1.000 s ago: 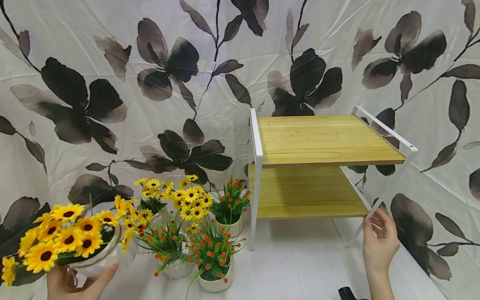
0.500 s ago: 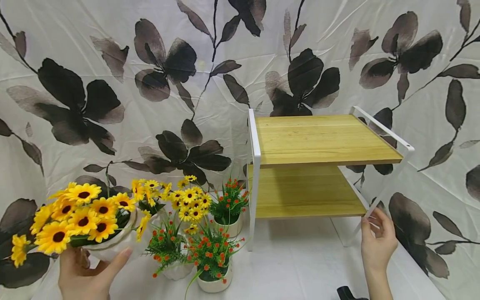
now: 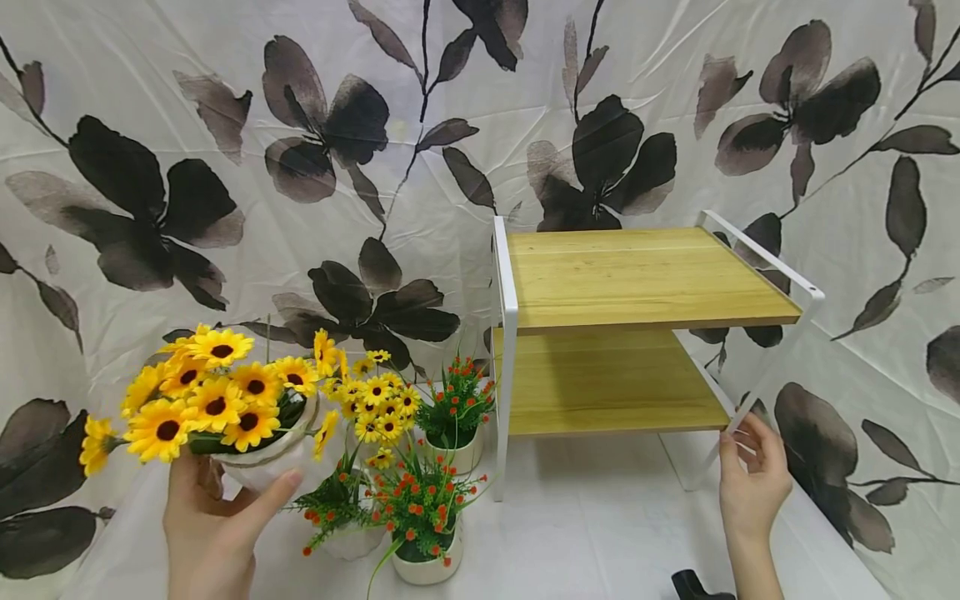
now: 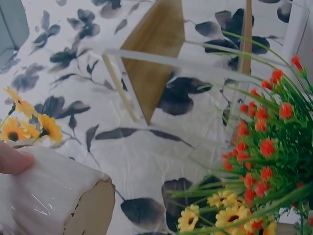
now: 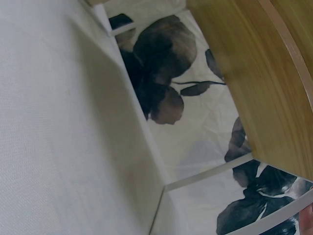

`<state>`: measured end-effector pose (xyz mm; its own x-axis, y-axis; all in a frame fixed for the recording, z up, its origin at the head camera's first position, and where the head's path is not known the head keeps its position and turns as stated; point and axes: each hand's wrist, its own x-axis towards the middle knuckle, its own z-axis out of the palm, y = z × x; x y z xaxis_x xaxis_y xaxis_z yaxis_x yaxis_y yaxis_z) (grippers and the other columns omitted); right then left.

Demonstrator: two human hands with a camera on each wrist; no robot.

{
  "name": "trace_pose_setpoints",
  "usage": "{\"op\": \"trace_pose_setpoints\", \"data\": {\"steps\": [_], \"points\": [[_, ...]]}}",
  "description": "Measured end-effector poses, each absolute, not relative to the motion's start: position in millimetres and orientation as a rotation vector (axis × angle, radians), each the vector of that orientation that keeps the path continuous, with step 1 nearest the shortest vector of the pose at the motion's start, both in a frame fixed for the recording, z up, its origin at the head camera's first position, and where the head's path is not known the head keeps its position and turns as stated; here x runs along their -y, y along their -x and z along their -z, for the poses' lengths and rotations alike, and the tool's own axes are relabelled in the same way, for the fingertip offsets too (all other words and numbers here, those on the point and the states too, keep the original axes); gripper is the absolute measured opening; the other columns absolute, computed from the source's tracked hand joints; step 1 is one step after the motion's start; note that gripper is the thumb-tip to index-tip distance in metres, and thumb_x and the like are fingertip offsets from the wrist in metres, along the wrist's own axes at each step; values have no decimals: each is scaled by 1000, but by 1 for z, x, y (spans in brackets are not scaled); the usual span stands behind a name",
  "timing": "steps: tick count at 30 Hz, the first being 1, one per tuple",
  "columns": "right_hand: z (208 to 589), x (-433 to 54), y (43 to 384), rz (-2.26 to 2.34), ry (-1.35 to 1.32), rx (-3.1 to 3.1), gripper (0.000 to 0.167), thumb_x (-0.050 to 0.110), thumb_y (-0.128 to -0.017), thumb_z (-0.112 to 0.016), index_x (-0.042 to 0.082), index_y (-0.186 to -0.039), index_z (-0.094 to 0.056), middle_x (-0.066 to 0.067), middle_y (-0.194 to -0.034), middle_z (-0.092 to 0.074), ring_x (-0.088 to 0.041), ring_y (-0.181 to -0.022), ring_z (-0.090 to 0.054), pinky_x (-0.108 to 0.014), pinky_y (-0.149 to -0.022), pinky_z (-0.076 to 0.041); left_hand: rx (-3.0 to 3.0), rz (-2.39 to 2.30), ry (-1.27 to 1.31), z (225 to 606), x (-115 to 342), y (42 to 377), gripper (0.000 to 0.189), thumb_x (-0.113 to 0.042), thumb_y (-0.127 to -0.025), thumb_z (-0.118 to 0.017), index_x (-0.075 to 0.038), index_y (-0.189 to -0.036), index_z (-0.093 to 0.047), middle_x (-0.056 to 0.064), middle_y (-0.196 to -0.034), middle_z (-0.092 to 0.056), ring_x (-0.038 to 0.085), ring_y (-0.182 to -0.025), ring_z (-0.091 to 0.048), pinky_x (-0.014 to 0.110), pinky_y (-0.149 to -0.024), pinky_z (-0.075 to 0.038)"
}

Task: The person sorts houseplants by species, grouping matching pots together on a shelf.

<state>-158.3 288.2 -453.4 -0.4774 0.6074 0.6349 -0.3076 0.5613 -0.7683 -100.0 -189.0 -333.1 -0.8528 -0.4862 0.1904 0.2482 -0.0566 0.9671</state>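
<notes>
In the head view my left hand (image 3: 213, 525) grips a white flowerpot (image 3: 258, 473) of artificial sunflowers (image 3: 217, 404), the thumb across its side. The pot is held up over the left part of the table, and its base (image 4: 90, 210) shows in the left wrist view. On the other side, my right hand (image 3: 756, 479) pinches the white front right leg of a two-tier wooden shelf (image 3: 652, 275), by the corner of the lower board. A wooden board (image 5: 254, 73) of this shelf and part of a finger (image 5: 306, 221) appear in the right wrist view.
Several potted plants stand between the sunflowers and the shelf: a front red-flowered plant (image 3: 427, 508), a back red-flowered plant (image 3: 455, 404) and small yellow daisies (image 3: 382, 408) among them. A black object (image 3: 693, 585) lies at the near edge. Behind hangs a floral cloth (image 3: 360, 167).
The left hand has carried the potted sunflowers rightward and up, so they now cover part of the plants behind. The right hand keeps its hold on the shelf leg.
</notes>
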Motion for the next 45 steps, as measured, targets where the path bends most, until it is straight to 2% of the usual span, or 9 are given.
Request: {"op": "trace_pose_setpoints", "data": {"steps": [9, 17, 28, 33, 38, 45], "points": [[453, -288, 158, -1103, 247, 1761, 34, -11, -86, -59, -6, -119, -61, 31, -103, -52, 13, -91, -55, -1, -77, -44, 1895, 1958, -119, 318, 176, 104, 97, 19, -72, -72, -27, -147, -30, -4, -143, -35, 13, -124, -41, 14, -80, -54], [452, -288, 157, -1103, 249, 1762, 34, -11, -86, -59, -5, -119, -61, 31, -102, -52, 13, -92, -55, 0, -77, -44, 1976, 1951, 19, 302, 163, 107, 93, 14, -73, -73, -25, -146, -32, -3, -143, -37, 14, -123, -44, 15, -82, -53], [451, -286, 157, -1114, 263, 1760, 34, -11, -87, -58, -5, -120, -61, 30, -101, -52, 12, -91, -55, 0, -77, -43, 2037, 1982, 192, 276, 142, 117, 91, 7, -75, -75, -28, -146, -30, -3, -147, -35, 14, -131, -37, 14, -88, -50], [451, -286, 157, -1127, 272, 1761, 34, -10, -87, -58, -4, -121, -61, 30, -101, -52, 11, -92, -55, 0, -77, -43, 2071, 1929, 221, 268, 134, 122, 90, 4, -74, -77, -29, -146, -33, -4, -145, -37, 13, -130, -39, 13, -91, -46], [451, -286, 158, -1131, 268, 1755, 34, -10, -87, -58, -4, -120, -61, 29, -100, -52, 11, -92, -55, 0, -77, -44, 2038, 1888, 290, 263, 122, 128, 89, 7, -71, -79, -27, -143, -38, -2, -140, -42, 17, -124, -46, 14, -93, -46], [452, -286, 158, -1134, 262, 1748, 34, -10, -87, -59, -5, -120, -62, 29, -100, -52, 11, -91, -55, 0, -77, -44, 2062, 1738, 353, 259, 107, 137, 83, 4, -69, -81, -24, -138, -44, -8, -129, -49, 15, -115, -47, 24, -95, -42]]}}
